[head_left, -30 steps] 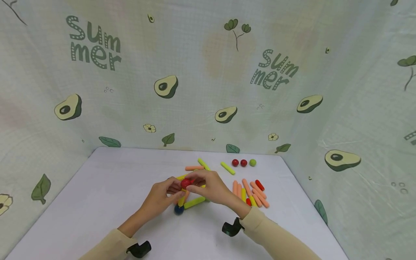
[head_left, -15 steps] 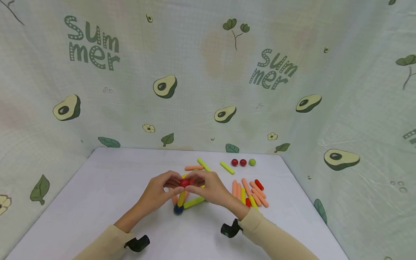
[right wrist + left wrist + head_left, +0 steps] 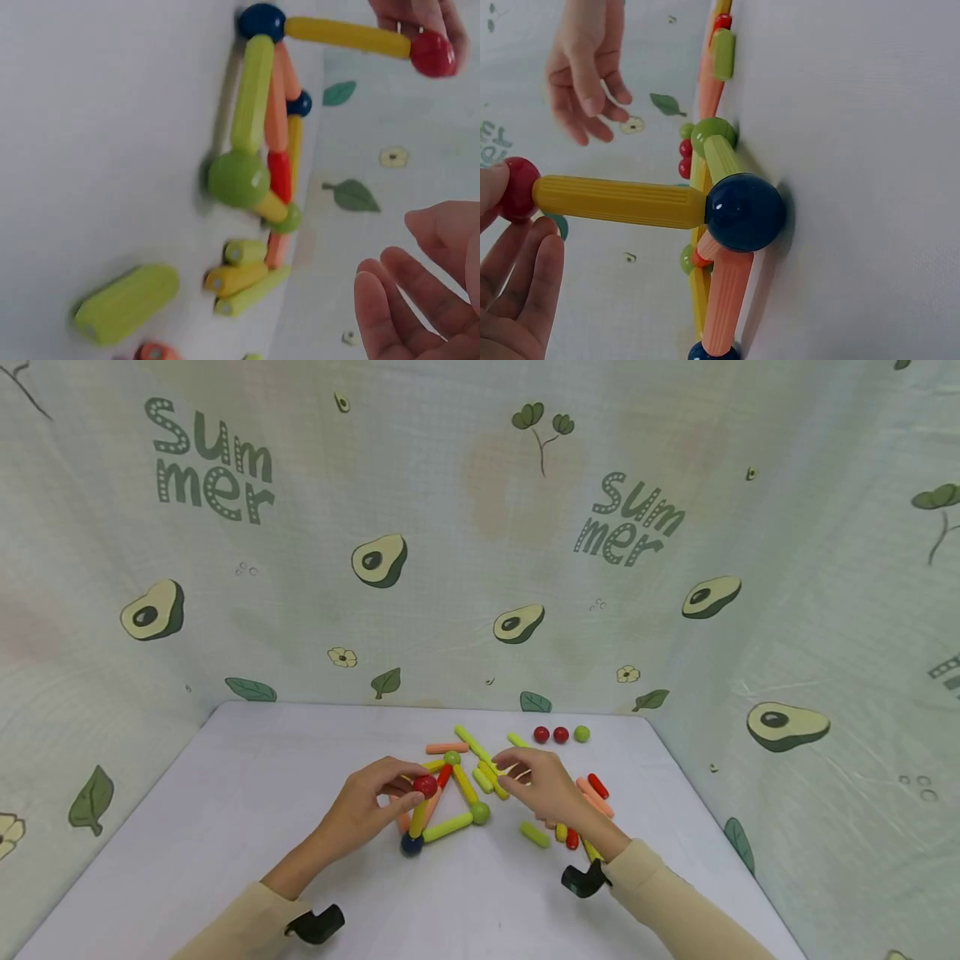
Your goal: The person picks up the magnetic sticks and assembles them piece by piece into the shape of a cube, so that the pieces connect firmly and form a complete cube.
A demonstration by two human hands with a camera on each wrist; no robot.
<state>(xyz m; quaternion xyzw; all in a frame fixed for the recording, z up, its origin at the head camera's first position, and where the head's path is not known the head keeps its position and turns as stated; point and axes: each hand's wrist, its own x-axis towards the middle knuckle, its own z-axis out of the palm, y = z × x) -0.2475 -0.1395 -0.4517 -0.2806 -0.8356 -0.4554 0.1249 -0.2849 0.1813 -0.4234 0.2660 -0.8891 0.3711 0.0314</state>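
Observation:
My left hand (image 3: 371, 795) pinches a red ball (image 3: 425, 787) between thumb and fingers. That ball tops an upright yellow ribbed stick (image 3: 619, 201), whose lower end meets a dark blue ball (image 3: 746, 212) on the table. From the blue ball, a lime stick (image 3: 448, 827) runs to a green ball (image 3: 480, 812), part of a flat frame of sticks and balls. In the right wrist view, a second blue ball (image 3: 299, 103) and a red stick (image 3: 280, 177) show within it. Right of the frame, my right hand (image 3: 546, 783) hovers with loosely bent fingers, holding nothing.
Loose lime and yellow sticks (image 3: 492, 781) lie just right of the frame. A short lime stick (image 3: 535, 835) is nearer. Orange, red and yellow sticks lie partly under the right arm. Two red balls (image 3: 551, 735) and a green ball (image 3: 582, 734) stand at the back right.
My right hand has left the red ball and moved right, above the loose sticks. The left hand shifted slightly left, then stayed on the red ball, and the yellow stick stands under it.

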